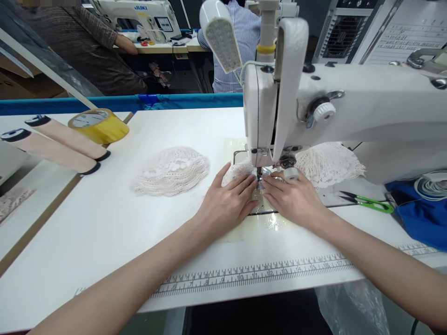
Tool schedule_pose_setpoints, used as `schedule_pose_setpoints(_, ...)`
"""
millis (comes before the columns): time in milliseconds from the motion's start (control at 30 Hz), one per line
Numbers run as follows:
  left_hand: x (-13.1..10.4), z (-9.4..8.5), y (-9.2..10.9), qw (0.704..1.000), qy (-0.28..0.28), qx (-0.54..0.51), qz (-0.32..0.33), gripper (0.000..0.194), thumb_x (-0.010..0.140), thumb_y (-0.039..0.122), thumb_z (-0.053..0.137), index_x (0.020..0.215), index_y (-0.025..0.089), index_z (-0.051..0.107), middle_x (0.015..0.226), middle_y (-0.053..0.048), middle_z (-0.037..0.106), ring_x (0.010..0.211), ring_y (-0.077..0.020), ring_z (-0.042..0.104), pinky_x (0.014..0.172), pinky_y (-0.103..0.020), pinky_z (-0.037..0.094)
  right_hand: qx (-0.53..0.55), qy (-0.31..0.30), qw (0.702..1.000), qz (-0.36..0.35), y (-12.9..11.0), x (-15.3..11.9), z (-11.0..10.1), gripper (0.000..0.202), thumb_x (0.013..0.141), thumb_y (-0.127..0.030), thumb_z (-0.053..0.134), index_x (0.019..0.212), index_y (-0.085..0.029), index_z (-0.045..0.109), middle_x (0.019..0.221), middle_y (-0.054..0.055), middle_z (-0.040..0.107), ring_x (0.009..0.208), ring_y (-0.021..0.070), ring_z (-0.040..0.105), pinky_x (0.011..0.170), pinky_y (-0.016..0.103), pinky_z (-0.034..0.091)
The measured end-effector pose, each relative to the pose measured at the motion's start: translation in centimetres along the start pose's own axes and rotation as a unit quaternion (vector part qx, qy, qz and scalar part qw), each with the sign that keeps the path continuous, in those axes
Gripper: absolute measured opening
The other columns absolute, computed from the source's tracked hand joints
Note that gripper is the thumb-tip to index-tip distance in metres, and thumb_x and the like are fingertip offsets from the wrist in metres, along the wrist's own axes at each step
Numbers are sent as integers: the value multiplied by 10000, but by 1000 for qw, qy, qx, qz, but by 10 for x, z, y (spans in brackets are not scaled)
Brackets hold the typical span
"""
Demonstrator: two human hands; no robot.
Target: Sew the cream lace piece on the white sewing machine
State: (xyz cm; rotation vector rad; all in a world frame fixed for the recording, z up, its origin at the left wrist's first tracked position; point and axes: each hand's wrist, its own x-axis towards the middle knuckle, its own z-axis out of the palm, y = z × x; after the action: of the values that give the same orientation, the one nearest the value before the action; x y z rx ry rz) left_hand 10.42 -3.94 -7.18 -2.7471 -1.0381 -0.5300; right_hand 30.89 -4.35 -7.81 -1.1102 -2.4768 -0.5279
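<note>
My left hand (pixel 226 200) lies flat with its fingers stretched toward the needle area, its fingertips on a small piece of white lace (pixel 238 171). On the other side of the presser foot (pixel 259 173), my right hand (pixel 295 197) rests palm down with fingers extended, partly under the head of the white sewing machine (pixel 356 100). Whatever lies beneath the right fingers is mostly hidden. A stack of white lace pieces (pixel 171 171) is on the table left of my left hand. More lace (pixel 330 164) lies gathered behind my right hand.
Green-handled thread snips (pixel 372 203) and blue cloth (pixel 421 218) lie at the right. Two thread cones (pixel 52 151) and a yellow tape roll (pixel 99 126) sit at the left. A printed ruler (pixel 254 275) runs along the front edge. Two people work beyond the table.
</note>
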Motion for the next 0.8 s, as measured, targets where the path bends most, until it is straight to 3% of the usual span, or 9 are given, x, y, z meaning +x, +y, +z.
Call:
schedule_pose_setpoints(167,1,-2,1,1000,15,7,5,375,970,348,428,1227,126,588,1239,-113,628,1179,-233,583,1140,-538,260,3,8,1000,3,1,0,0,260,939,-245,495,1073,-122,680,1027,58,733,877,202,632,888,388,396)
schedule_pose_setpoints(300,1,-4,-7,999,28,12,-15,316,967,296,434,1152,129,628,1166,-84,679,1121,-208,619,1102,-469,345,33,34,999,-6,-4,0,-2,226,920,-132,476,1006,-153,684,1023,28,733,855,175,621,798,342,401)
schedule_pose_setpoints(400,-1,-4,-16,999,21,40,-21,327,971,218,388,1199,109,595,1239,-96,638,1177,-220,580,1058,-447,391,91,10,996,-16,-11,2,-5,261,904,-98,477,1105,-155,632,1150,22,686,985,175,593,779,311,405)
schedule_pose_setpoints(467,-2,-6,-19,998,12,64,-5,352,970,218,376,1242,95,563,1286,-112,603,1201,-248,559,1040,-475,392,119,-11,992,-30,-13,3,-9,275,916,-161,489,1171,-144,591,1159,40,677,1059,190,566,815,313,408)
schedule_pose_setpoints(567,-2,-15,-17,995,34,93,6,281,952,288,445,1022,146,677,1038,-70,723,944,-237,672,944,-483,431,76,31,996,-32,-12,3,-15,192,932,-243,494,985,-148,652,863,42,719,925,199,605,814,338,412)
schedule_pose_setpoints(633,0,-21,-14,992,74,100,18,241,926,296,505,834,173,691,815,-19,736,748,-191,672,842,-437,458,40,83,995,-27,-13,2,-19,166,915,-183,513,844,-161,661,722,17,694,816,184,616,801,340,426)
schedule_pose_setpoints(667,1,-23,-13,991,89,97,29,213,917,274,520,829,176,687,797,-9,732,735,-180,667,821,-418,459,42,99,994,-32,-14,2,-20,164,902,-134,513,841,-162,663,744,16,701,826,179,622,812,335,439)
schedule_pose_setpoints(733,2,-22,-14,991,92,78,53,180,914,201,508,965,167,677,942,-23,736,866,-184,671,871,-409,450,89,89,991,-49,-18,2,-22,195,892,-79,488,931,-155,663,903,34,720,932,177,624,825,310,472)
schedule_pose_setpoints(800,2,-17,-17,994,59,52,75,265,918,127,458,1117,153,631,1117,-45,699,1047,-193,633,966,-419,417,137,51,988,-51,-23,2,-22,223,906,-85,455,972,-146,658,950,54,714,954,175,628,803,294,505)
